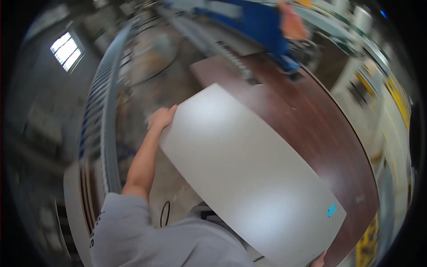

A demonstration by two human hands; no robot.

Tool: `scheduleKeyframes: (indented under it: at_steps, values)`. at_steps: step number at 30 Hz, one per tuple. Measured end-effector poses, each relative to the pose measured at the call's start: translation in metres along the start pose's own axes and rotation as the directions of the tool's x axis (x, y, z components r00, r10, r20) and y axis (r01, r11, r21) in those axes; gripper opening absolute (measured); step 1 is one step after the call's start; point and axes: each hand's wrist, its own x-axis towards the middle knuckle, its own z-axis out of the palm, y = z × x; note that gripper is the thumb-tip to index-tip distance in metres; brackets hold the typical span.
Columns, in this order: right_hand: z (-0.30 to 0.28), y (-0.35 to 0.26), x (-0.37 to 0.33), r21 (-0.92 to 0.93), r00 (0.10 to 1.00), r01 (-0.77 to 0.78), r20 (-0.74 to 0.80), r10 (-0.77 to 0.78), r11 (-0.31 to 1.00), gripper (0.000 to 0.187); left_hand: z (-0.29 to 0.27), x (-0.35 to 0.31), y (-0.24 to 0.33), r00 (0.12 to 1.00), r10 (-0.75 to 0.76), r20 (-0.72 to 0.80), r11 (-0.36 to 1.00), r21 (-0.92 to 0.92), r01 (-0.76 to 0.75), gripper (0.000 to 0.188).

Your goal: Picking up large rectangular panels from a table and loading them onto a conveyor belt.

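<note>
A large pale grey-white panel (253, 160) stretches across the middle in front of me, with a small blue sticker (331, 210) near its right end. My left hand (162, 117) grips its far left edge, fingers curled under and mostly hidden. At the bottom of the view, only part of my right hand (319, 260) shows, closed on the panel's near right edge. The panel overlaps a dark reddish-brown wooden tabletop (329, 138); whether it rests on that surface or is held above it, I cannot tell.
A roller conveyor (100, 98) runs along the left. Several boards (75, 200) stand at its near end. Beyond the brown tabletop is blue machinery (253, 22). Yellow-marked equipment (397, 95) lines the right side. A black cable loop (165, 213) lies on the floor.
</note>
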Motion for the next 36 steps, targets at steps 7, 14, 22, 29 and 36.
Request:
scheduleKeyframes:
  at_steps: [7, 14, 22, 29, 36]
  values:
    - [0.045, -0.136, 0.042, -0.139, 0.833, 0.529, 0.277, -0.480, 0.837, 0.062, -0.033, -0.189, -0.244, 0.842, -0.537, -0.052, 0.821, -0.261, 0.507, 0.065]
    - [0.109, -0.250, -0.072, -0.078, 0.535, 0.821, 0.447, -0.717, 0.565, 0.063, -0.047, -0.414, -0.421, 0.557, -0.825, -0.097, 0.542, -0.417, 0.729, 0.067]
    - [0.286, -0.355, -0.225, 0.297, -0.075, 0.940, 0.665, -0.743, 0.170, 0.057, -0.010, -0.661, -0.557, -0.050, -0.997, -0.064, -0.011, -0.502, 0.865, 0.069]
    - [0.460, -0.361, -0.547, 0.476, -0.511, 0.850, 0.638, -0.575, -0.227, 0.059, -0.009, -0.786, -0.612, -0.496, -0.863, 0.096, -0.448, -0.598, 0.664, 0.062]
    - [0.560, -0.287, -0.851, 0.544, -0.692, 0.717, 0.630, -0.352, -0.435, 0.063, 0.061, -0.874, -0.633, -0.720, -0.671, 0.173, -0.678, -0.536, 0.503, 0.060]
